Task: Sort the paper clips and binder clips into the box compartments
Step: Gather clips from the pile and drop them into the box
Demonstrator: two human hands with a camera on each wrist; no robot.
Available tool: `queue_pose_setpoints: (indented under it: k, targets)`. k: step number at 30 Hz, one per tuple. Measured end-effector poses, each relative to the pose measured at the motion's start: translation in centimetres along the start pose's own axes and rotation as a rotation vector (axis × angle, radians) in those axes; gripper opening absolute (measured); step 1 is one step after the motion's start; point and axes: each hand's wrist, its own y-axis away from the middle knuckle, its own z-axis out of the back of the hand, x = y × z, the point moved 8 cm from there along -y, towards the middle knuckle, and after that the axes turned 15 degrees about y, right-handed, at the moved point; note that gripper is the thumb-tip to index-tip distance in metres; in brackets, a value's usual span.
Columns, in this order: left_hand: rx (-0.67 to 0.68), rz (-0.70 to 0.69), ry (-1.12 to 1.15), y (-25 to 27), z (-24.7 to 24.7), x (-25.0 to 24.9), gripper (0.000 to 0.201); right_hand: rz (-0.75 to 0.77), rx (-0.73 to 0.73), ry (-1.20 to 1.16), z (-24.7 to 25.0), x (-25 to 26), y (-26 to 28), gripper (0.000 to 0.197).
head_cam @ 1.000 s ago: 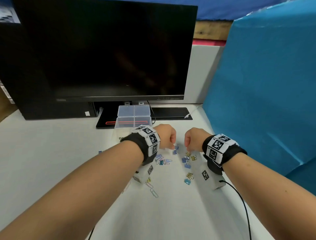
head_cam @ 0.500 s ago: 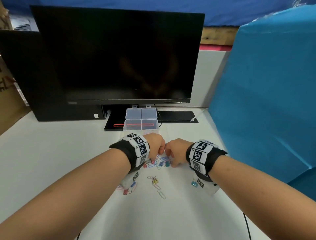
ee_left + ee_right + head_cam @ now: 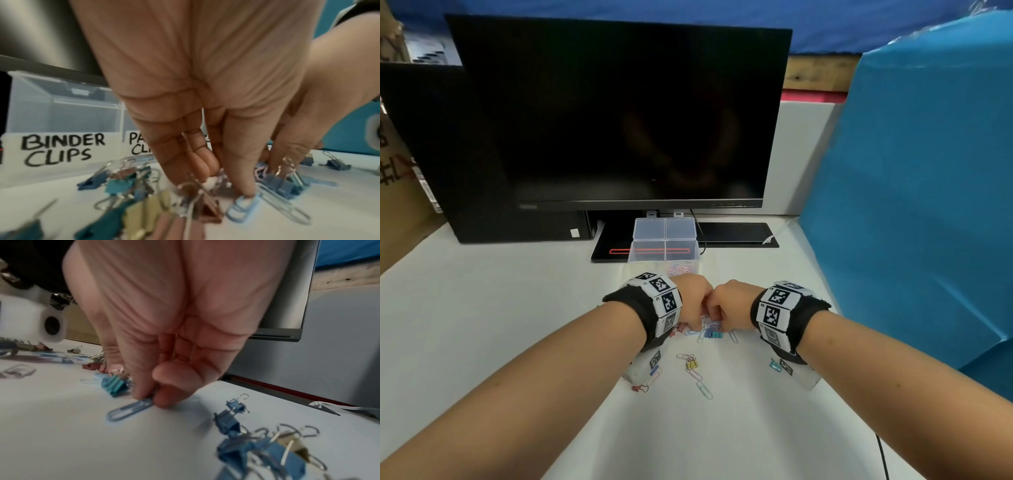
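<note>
I am holding both forearms out over the white tabletop (image 3: 482,308), with my left hand (image 3: 693,299) and right hand (image 3: 729,305) knuckle to knuckle at the centre of the head view, fingers pointing down into the pile of clips (image 3: 709,330). My right hand is pinching a blue paper clip (image 3: 130,408) between thumb and forefinger, its free end lying on the tabletop. My left hand's fingers are curling down among binder clips (image 3: 121,183), one tip pressing beside a light blue paper clip (image 3: 242,209); I cannot tell whether it is gripping anything. Half a second ago my hands were slightly apart; now they are touching. Only the left wrist view is showing the clear box (image 3: 61,104) with its "BINDER CLIPS" label, at left behind the pile.
</note>
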Motion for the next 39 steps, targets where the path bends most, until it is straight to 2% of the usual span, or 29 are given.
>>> queue_pose_setpoints:
  k: [9, 12, 15, 17, 20, 27, 28, 30, 32, 33, 35, 36, 39]
  targets:
    - [-0.016, 0.134, -0.112, -0.9, -0.9, 0.1, 0.026, -0.100, 0.074, 0.063, -0.8, 0.0, -0.3, 0.035]
    - [-0.044, 0.176, -0.137, -0.8, -0.9, 0.1, 0.005, -0.123, 0.069, 0.047, -0.8, 0.0, -0.3, 0.035]
    - [-0.094, 0.216, -0.147, -0.8, -0.7, 0.2, 0.018, -0.145, 0.054, 0.053, -0.7, 0.0, -0.4, 0.033]
    - [-0.090, 0.240, -0.147, -0.7, -0.7, 0.1, 0.008, -0.167, 0.038, 0.040, -0.5, 0.0, -0.4, 0.034]
    - [-0.086, 0.263, -0.141, -0.8, -0.9, 0.1, 0.025, -0.185, 0.049, 0.052, -0.5, 0.0, -0.4, 0.036]
    - [-0.099, 0.278, -0.050, 0.2, -0.5, -0.3, 0.024, -0.218, 0.104, 0.060, -0.5, 0.3, -0.1, 0.034]
    - [-0.095, 0.272, -0.007, 0.4, -0.3, 0.0, 0.020, -0.214, 0.106, 0.038, -0.5, 0.3, 0.1, 0.029]
    - [-0.092, 0.267, 0.223, 1.0, 0.4, 1.1, 0.015, -0.207, 0.099, -0.012, -0.3, 0.1, 0.5, 0.015]
    - [-0.094, 0.316, 0.584, 2.1, 0.7, 2.8, 0.013, -0.222, 0.110, -0.085, 0.1, -0.8, 1.4, 0.018]
    - [-0.109, 0.339, 0.787, 2.8, 0.7, 3.4, 0.009, -0.227, 0.111, -0.169, 0.2, -1.4, 1.8, 0.014]
    - [-0.138, 0.332, 1.165, 3.7, 0.9, 4.0, 0.013, -0.260, 0.075, -0.537, -0.1, -3.1, 2.6, 0.003]
    - [-0.131, 0.316, 1.290, 3.9, 1.0, 4.3, 0.020, -0.280, 0.048, -0.759, -0.5, -3.9, 2.9, 0.006]
    - [-0.110, 0.304, 1.441, 4.9, 0.9, 4.2, 0.027, -0.265, -0.040, -1.291, -1.6, -5.1, 3.9, 0.018]
